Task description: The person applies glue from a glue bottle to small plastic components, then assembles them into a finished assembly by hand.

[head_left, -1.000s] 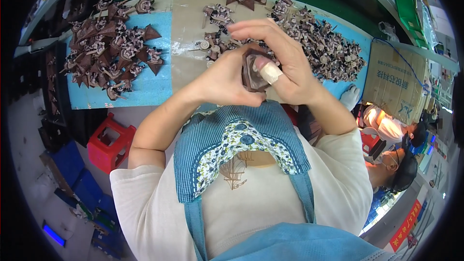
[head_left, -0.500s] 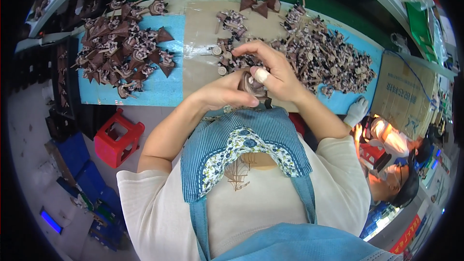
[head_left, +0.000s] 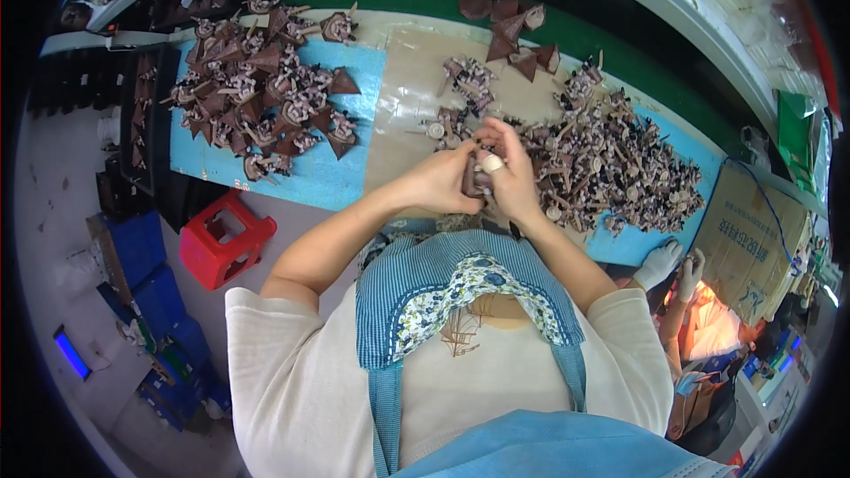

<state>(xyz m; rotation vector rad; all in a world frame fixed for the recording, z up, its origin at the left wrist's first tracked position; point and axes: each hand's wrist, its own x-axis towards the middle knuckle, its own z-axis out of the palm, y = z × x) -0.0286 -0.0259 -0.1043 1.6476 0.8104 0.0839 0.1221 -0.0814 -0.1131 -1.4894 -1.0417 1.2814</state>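
Observation:
Both of my hands meet above the near edge of the table, in front of my apron. My left hand [head_left: 440, 184] is closed around a small brown figurine piece [head_left: 479, 182], mostly hidden by the fingers. My right hand [head_left: 513, 179] closes on the same piece from the other side, a white wrap around one of its digits. Just right of my hands spreads a large pile of small brown-and-cream figurines [head_left: 611, 159] with dark parts. A few more figurines [head_left: 467, 80] lie beyond my fingertips.
On the left sits a heap of figurines with brown pointed pieces [head_left: 266, 88]. More brown pointed pieces [head_left: 509, 35] lie at the back. A red stool [head_left: 226, 239] stands below the table. Right of it are a cardboard box [head_left: 739, 235] and a co-worker's gloved hand [head_left: 658, 264].
The whole view has shifted, moving the table rightward in the picture. My right hand's raised fingers have come down closer to my left hand around the piece. A second gloved co-worker hand now shows.

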